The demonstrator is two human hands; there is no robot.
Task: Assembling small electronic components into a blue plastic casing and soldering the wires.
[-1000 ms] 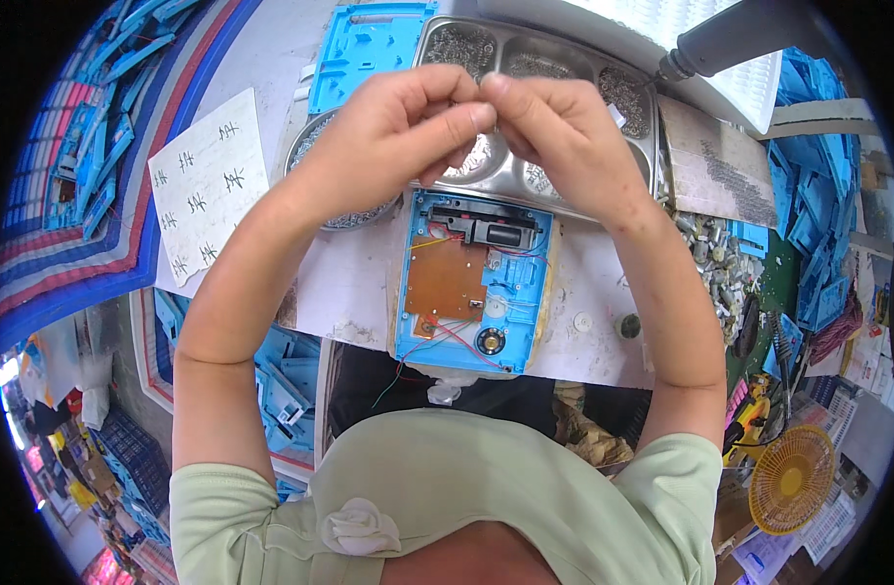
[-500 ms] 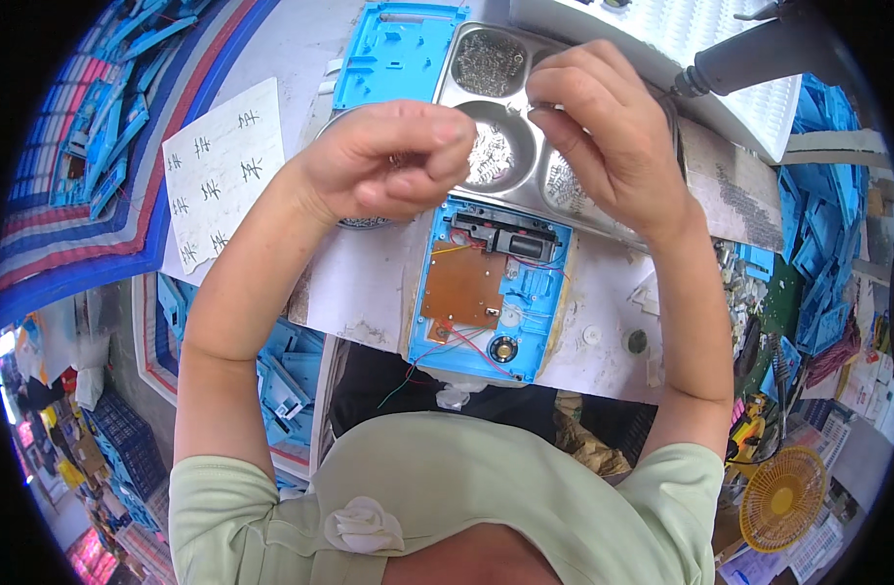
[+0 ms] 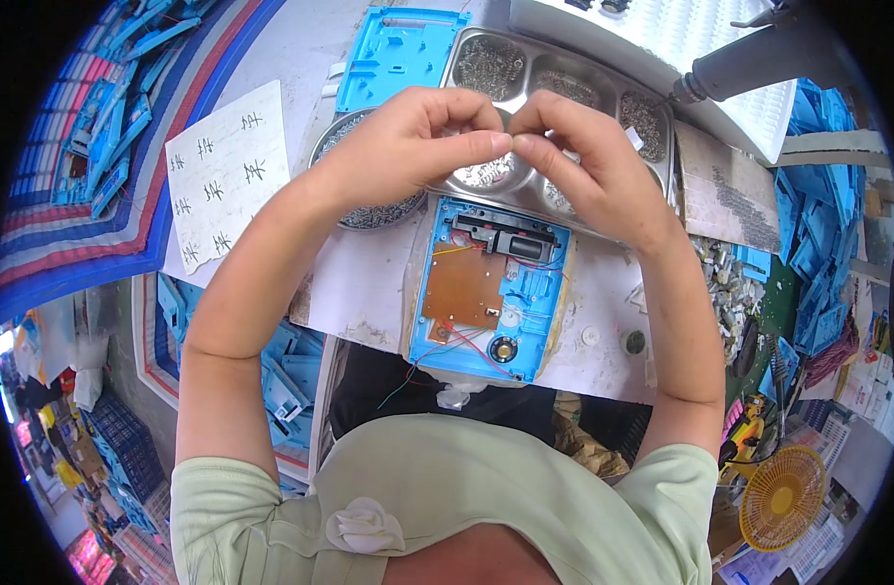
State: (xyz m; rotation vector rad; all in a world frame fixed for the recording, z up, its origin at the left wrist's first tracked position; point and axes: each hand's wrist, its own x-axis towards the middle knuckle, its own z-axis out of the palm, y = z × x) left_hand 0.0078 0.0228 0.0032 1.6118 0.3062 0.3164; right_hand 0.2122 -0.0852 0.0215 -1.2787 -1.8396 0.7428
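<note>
- Use the desk [image 3: 354, 292] as the catch surface; far edge partly hidden, corners hard to make out.
- Toward the far edge, hold any fine fingering above the compartmented steel tray [image 3: 531, 54], to catch drops; near-middle compartment partly masked by the hands.
- At the near edge, find the open blue casing [image 3: 536, 294], untouched; avoid brushing the brown board [image 3: 461, 288].
- Beyond the tray's right end, allow room for the dark powered driver [image 3: 759, 63], cut off by the view's rim.
- Left hand [image 3: 408, 141] and right hand [image 3: 588, 161]: each grip pinched closed, thumb to forefinger, tips meeting; steady both wrists, press lightly.
- Between the fingertips [image 3: 500, 143], cannot tell of anything held: too small or covered.
</note>
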